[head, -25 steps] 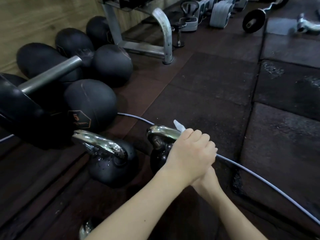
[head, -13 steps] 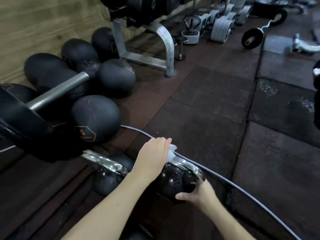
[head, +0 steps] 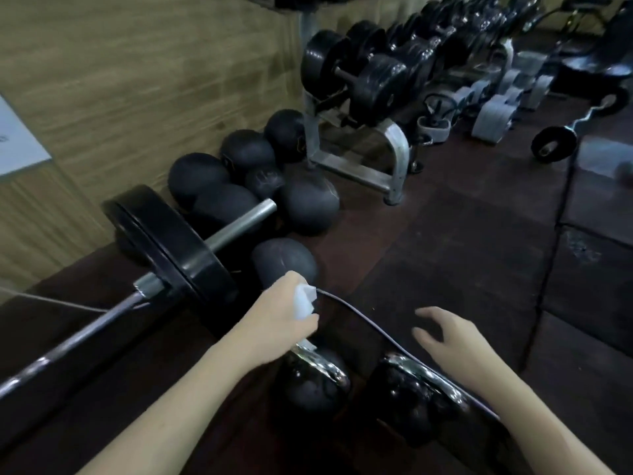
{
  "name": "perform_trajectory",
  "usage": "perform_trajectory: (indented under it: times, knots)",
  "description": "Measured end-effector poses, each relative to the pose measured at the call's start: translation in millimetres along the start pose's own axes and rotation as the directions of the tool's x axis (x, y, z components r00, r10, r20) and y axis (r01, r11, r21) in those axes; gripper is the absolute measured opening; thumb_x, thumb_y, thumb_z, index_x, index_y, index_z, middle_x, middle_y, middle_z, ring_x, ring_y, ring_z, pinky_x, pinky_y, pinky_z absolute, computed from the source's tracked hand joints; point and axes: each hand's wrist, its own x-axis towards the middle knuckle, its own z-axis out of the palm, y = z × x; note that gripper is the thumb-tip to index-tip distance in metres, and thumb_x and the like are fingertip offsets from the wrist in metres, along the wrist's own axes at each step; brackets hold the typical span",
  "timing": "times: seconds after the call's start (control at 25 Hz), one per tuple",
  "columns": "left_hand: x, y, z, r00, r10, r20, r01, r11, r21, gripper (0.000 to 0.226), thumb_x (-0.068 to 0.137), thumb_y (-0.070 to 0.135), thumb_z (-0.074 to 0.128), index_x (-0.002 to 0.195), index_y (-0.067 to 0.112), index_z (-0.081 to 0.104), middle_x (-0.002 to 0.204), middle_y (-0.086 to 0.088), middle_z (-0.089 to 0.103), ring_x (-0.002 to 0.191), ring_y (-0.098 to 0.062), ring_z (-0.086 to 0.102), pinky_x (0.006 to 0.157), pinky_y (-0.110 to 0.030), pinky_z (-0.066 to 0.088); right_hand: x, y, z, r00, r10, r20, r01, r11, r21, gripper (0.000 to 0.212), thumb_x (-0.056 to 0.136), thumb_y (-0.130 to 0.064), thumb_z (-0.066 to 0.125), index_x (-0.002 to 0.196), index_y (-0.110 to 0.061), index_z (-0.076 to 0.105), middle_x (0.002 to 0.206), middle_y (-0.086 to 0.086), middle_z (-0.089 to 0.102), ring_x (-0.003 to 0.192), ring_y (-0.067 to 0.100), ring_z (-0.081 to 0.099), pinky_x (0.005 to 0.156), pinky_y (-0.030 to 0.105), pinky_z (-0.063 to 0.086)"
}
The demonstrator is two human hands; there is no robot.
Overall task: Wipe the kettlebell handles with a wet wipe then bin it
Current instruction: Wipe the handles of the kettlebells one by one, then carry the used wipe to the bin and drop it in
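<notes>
Two black kettlebells with shiny chrome handles stand on the dark floor in front of me. My left hand (head: 274,320) is shut on a crumpled white wet wipe (head: 303,301) and hovers just above the far end of the left kettlebell's handle (head: 317,359). My right hand (head: 448,337) is open with spread fingers, held in the air above and beyond the right kettlebell (head: 411,399), touching nothing. A thin grey cable (head: 363,317) runs between my hands and over the right kettlebell's handle (head: 435,378).
A loaded barbell (head: 171,245) lies at the left, by several black medicine balls (head: 305,204) along the wooden wall. A dumbbell rack (head: 370,97) stands behind them. Grey weights (head: 493,118) and a curl bar (head: 561,138) lie at the far right on rubber floor tiles.
My left hand with the wipe has lifted off the right kettlebell's handle and moved over the left kettlebell. My right hand has let go of the right kettlebell's body and risen, open. The view has tilted upward.
</notes>
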Motion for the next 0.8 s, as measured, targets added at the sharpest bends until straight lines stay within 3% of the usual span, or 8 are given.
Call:
perform_trajectory:
  times: [0.12,0.32,0.4,0.52,0.6,0.72,0.8]
  knots:
    - [-26.6,13.5,-94.4,0.999,0.002,-0.032,-0.002,1.0,-0.01,0.028,0.093,0.016,0.053,0.113,0.035,0.055,0.112,0.018,0.054,0.104,0.0,0.053,0.084,-0.017,0.04,-4.7,-135.1,-53.8,0.987,-0.159,0.03,0.157,0.985,0.077,0.042,0.096,-0.042,0.068,0.135,-0.027,0.066,0.13,-0.013,0.067,0.126,0.007,0.06,0.107,0.026,0.046]
    - [-106.2,73.5,-287.1,0.951,-0.143,-0.275,0.123,0.988,-0.089,0.025,0.104,0.017,0.047,0.112,0.032,0.066,0.111,0.017,0.062,0.102,0.003,0.057,0.084,-0.009,0.04,-32.9,-350.6,-162.1,0.915,-0.387,0.111,0.368,0.916,0.158,0.043,0.091,-0.045,0.073,0.129,-0.026,0.07,0.123,-0.012,0.074,0.119,0.007,0.067,0.106,0.034,0.053]
    - [-163.3,110.4,-376.1,0.911,-0.218,-0.35,0.185,0.975,-0.126,0.026,0.105,0.018,0.047,0.114,0.031,0.067,0.111,0.017,0.064,0.104,0.002,0.059,0.088,-0.014,0.045,-59.3,-442.1,-214.2,0.858,-0.498,0.127,0.471,0.861,0.192,0.043,0.092,-0.044,0.073,0.129,-0.023,0.069,0.123,-0.009,0.074,0.12,0.009,0.066,0.108,0.036,0.052]
    - [-273.4,166.2,-493.0,0.79,-0.339,-0.51,0.276,0.941,-0.198,0.024,0.103,0.018,0.051,0.107,0.034,0.068,0.105,0.016,0.067,0.098,-0.003,0.064,0.078,-0.014,0.049,-126.5,-574.8,-285.3,0.739,-0.641,0.208,0.602,0.767,0.224,0.04,0.095,-0.043,0.07,0.13,-0.024,0.069,0.127,-0.01,0.072,0.122,0.005,0.064,0.11,0.031,0.049]
    - [-357.9,196.7,-551.6,0.685,-0.397,-0.61,0.337,0.916,-0.218,0.024,0.101,0.016,0.052,0.106,0.033,0.069,0.1,0.016,0.069,0.097,-0.002,0.064,0.082,-0.019,0.048,-184.8,-649.0,-316.5,0.641,-0.737,0.215,0.693,0.676,0.25,0.039,0.093,-0.046,0.07,0.126,-0.027,0.07,0.124,-0.013,0.073,0.119,0.003,0.065,0.109,0.033,0.051]
    - [-480.4,239.3,-599.1,0.538,-0.442,-0.717,0.409,0.881,-0.237,0.022,0.102,0.017,0.052,0.106,0.032,0.068,0.093,0.018,0.068,0.095,0.006,0.061,0.078,-0.01,0.043,-279.4,-725.8,-339.9,0.469,-0.839,0.276,0.794,0.537,0.285,0.041,0.093,-0.05,0.067,0.129,-0.028,0.068,0.127,-0.014,0.071,0.12,0.006,0.065,0.109,0.037,0.051]
    - [-573.0,266.6,-614.3,0.402,-0.464,-0.789,0.444,0.853,-0.275,0.021,0.102,0.018,0.053,0.105,0.033,0.067,0.09,0.013,0.069,0.092,0.001,0.062,0.074,-0.013,0.045,-355.3,-769.8,-344.5,0.325,-0.894,0.307,0.859,0.416,0.3,0.042,0.094,-0.053,0.065,0.128,-0.029,0.068,0.129,-0.012,0.07,0.121,0.01,0.064,0.107,0.04,0.051]
